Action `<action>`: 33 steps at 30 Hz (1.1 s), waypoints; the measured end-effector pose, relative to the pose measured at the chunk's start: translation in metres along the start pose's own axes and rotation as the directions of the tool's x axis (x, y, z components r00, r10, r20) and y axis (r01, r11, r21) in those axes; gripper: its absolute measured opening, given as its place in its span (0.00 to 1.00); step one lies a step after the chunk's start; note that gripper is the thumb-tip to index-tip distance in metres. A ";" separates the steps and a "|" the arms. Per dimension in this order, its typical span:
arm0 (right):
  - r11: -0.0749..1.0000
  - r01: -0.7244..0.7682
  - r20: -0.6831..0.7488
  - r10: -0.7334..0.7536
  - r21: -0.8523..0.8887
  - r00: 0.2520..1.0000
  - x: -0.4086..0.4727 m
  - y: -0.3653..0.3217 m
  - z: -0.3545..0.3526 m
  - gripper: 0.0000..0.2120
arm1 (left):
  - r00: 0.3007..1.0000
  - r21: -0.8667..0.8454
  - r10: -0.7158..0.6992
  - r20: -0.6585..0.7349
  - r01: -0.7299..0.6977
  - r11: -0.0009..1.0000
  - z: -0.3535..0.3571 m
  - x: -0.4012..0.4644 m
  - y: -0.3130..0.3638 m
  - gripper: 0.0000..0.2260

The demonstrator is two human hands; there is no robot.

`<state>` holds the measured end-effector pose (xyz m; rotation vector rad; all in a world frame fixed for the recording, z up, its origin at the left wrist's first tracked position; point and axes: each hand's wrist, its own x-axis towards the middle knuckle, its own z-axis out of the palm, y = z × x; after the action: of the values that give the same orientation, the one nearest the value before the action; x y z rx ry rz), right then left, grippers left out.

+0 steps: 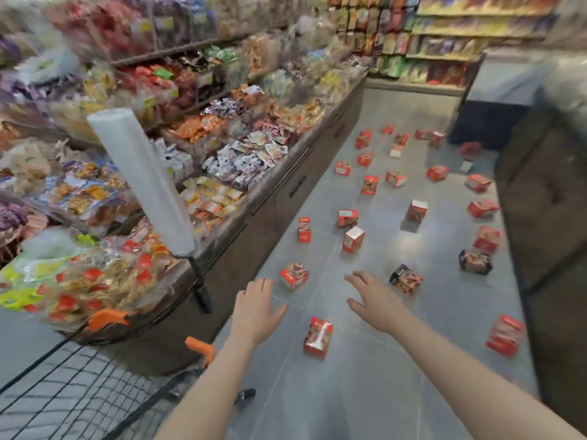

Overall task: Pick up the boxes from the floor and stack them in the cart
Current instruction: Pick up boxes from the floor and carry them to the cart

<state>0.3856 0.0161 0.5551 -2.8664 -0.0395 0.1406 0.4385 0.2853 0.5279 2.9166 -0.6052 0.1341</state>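
Several small red boxes lie scattered over the grey tiled floor (374,392) of a shop aisle. One red box (318,337) lies between my two arms, nearest to me. Another red box (293,275) sits just beyond my left hand (255,308), which is stretched forward, fingers straight, holding nothing. My right hand (376,300) reaches out flat above the floor, also empty. A dark box (406,278) lies just right of it. The black wire cart (76,385) with orange corner caps (200,346) stands at the lower left; I see no boxes in its visible part.
A long low display counter (286,185) piled with wrapped snacks runs along the left of the aisle. A roll of plastic bags (143,182) stands on a pole by the counter. A dark fixture (546,201) borders the right side. Shelves (444,58) close the far end.
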 end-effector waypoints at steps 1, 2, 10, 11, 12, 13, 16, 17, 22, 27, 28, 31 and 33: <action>0.999 -0.034 -0.007 0.034 0.016 0.999 -0.005 0.025 -0.005 0.25 | 1.000 -0.007 0.025 0.010 -0.025 1.000 0.004 0.010 0.022 0.22; 0.997 -0.069 -0.015 0.069 0.034 0.997 -0.011 0.048 -0.009 0.25 | 0.999 -0.014 0.047 0.024 -0.047 0.999 0.009 0.018 0.042 0.22; 0.920 -0.354 -0.024 0.363 0.171 0.932 -0.051 0.188 -0.019 0.25 | 0.970 -0.144 0.202 0.136 -0.182 0.973 0.061 0.083 0.148 0.23; 0.907 -0.382 -0.014 0.391 0.177 0.920 -0.054 0.203 -0.015 0.25 | 0.964 -0.163 0.223 0.145 -0.199 0.966 0.069 0.092 0.158 0.24; 0.895 -0.407 -0.002 0.414 0.183 0.910 -0.057 0.217 -0.011 0.25 | 0.958 -0.173 0.240 0.159 -0.213 0.962 0.076 0.101 0.168 0.24; 0.881 -0.432 0.012 0.438 0.192 0.899 -0.058 0.231 -0.008 0.25 | 0.948 -0.178 0.257 0.186 -0.225 0.958 0.083 0.112 0.178 0.24; 0.842 -0.491 0.032 0.497 0.224 0.867 -0.054 0.272 -0.003 0.26 | 0.919 -0.197 0.304 0.253 -0.259 0.946 0.105 0.150 0.207 0.26; 0.830 -0.508 0.040 0.513 0.228 0.857 -0.051 0.285 -0.001 0.26 | 0.909 -0.193 0.327 0.256 -0.284 0.939 0.115 0.164 0.215 0.25; 0.691 -0.675 0.098 0.676 0.259 0.730 -0.046 0.343 0.004 0.26 | 0.835 -0.271 0.417 0.359 -0.335 0.903 0.152 0.242 0.268 0.24; 0.495 -0.809 0.178 0.807 0.316 0.563 -0.068 0.397 0.002 0.27 | 0.724 -0.308 0.546 0.422 -0.452 0.837 0.176 0.309 0.339 0.28; 0.445 -0.830 0.192 0.831 0.337 0.523 -0.075 0.406 0.003 0.28 | 0.703 -0.327 0.570 0.425 -0.468 0.821 0.182 0.318 0.354 0.28; 0.353 -0.874 0.214 0.875 0.334 0.435 -0.098 0.431 0.002 0.31 | 0.625 -0.354 0.626 0.466 -0.517 0.780 0.198 0.337 0.398 0.27; 0.328 -0.893 0.225 0.887 0.310 0.404 -0.112 0.451 0.005 0.32 | 0.578 -0.354 0.651 0.492 -0.550 0.757 0.210 0.347 0.427 0.28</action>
<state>0.2795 -0.4210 0.4396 -2.1136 1.4440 0.3316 0.5958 -0.2719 0.4215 2.4078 -1.6171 -0.7551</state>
